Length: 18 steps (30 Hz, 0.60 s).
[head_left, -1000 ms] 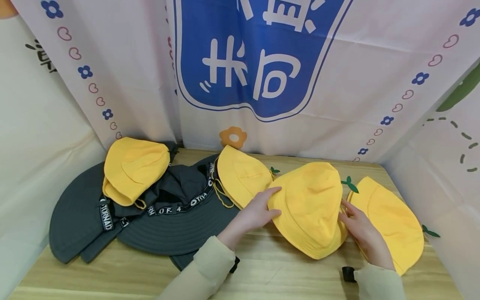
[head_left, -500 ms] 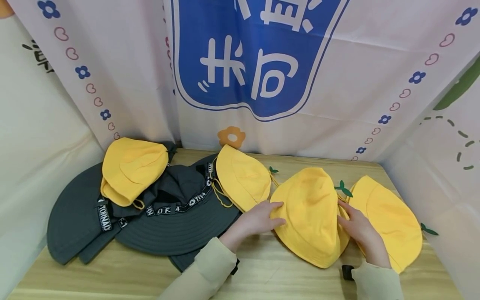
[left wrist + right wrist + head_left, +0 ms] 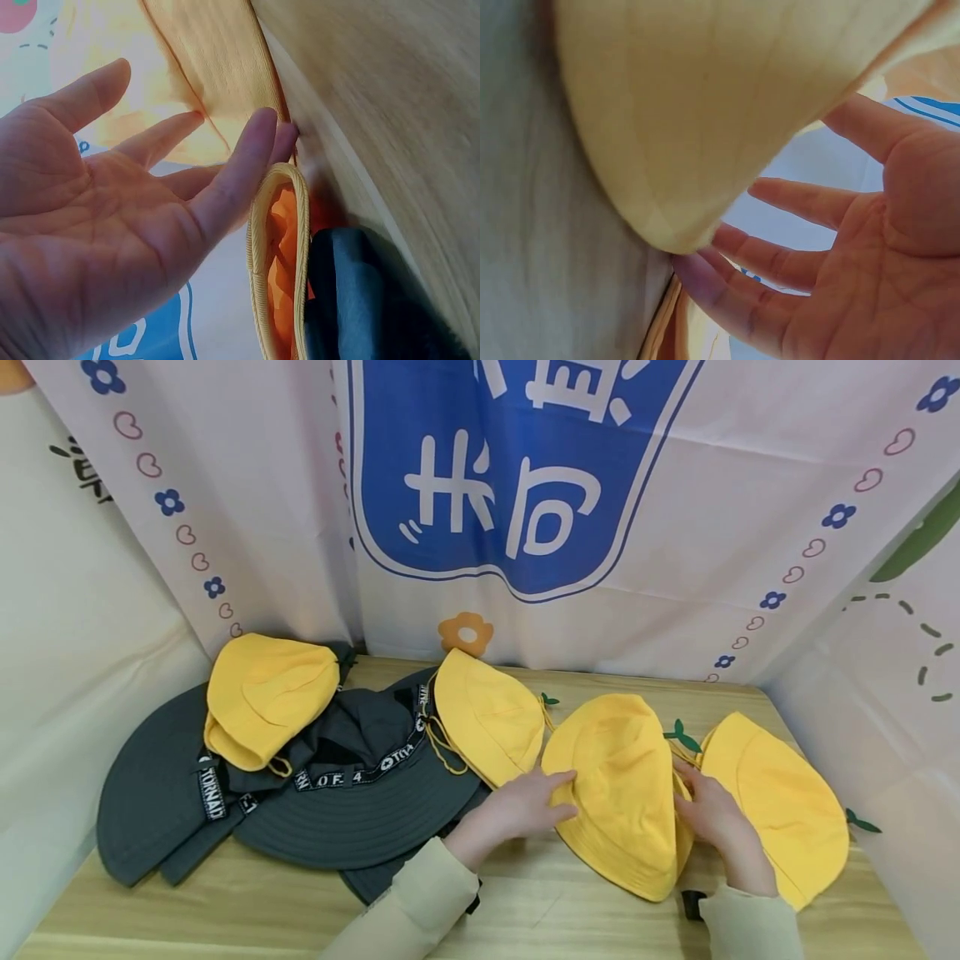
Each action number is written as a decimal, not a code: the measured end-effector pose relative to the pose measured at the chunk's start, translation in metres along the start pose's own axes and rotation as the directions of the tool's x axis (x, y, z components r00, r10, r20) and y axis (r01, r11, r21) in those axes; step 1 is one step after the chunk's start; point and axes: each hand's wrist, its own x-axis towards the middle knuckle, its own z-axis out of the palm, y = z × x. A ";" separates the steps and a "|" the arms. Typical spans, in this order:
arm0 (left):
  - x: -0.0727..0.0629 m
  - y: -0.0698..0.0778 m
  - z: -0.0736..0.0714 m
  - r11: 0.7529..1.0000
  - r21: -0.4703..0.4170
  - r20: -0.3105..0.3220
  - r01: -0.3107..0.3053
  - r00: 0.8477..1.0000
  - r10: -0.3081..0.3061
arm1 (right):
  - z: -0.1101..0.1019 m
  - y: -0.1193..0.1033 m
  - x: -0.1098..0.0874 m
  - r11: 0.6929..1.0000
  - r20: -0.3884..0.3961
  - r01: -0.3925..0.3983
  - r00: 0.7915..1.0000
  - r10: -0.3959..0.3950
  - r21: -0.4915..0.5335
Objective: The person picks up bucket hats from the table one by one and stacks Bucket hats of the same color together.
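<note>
A yellow bucket hat [image 3: 618, 793] with a green sprout [image 3: 681, 737] stands on the wooden table between my two hands. My left hand [image 3: 517, 810] touches its left side with spread fingers; the left wrist view shows these fingertips against the yellow cloth [image 3: 217, 67]. On the other side, my right hand [image 3: 716, 818] reaches to the hat's right edge. In the right wrist view its fingers lie loosely extended along the brim [image 3: 675, 150]. A second yellow hat [image 3: 780, 810] lies folded beside my right hand. Another yellow hat [image 3: 487, 714] is just behind my left hand.
Dark grey wide-brimmed hats [image 3: 360, 827] cover the table's left part, with a yellow hat [image 3: 270, 693] on top. A printed curtain [image 3: 660, 610] hangs along the back. White side walls [image 3: 847, 693] border the wooden table [image 3: 570, 918].
The middle yellow hat has shifted a little toward me, its sprout moving left and down. My left hand has moved slightly right and nearer with it; the other hats stay put.
</note>
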 end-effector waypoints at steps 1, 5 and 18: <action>0.000 0.000 0.001 1.000 0.007 -0.001 -0.005 1.000 0.005 | 0.000 -0.001 0.000 1.000 -0.006 0.003 1.000 -0.003 -0.003; 0.002 0.000 0.003 0.999 0.029 0.002 -0.038 0.999 0.038 | 0.000 -0.005 -0.001 1.000 -0.032 0.015 0.999 -0.014 0.010; 0.000 -0.001 0.007 0.975 0.188 0.088 -0.116 0.991 0.101 | -0.007 -0.021 -0.013 0.972 0.032 0.098 0.994 -0.107 0.213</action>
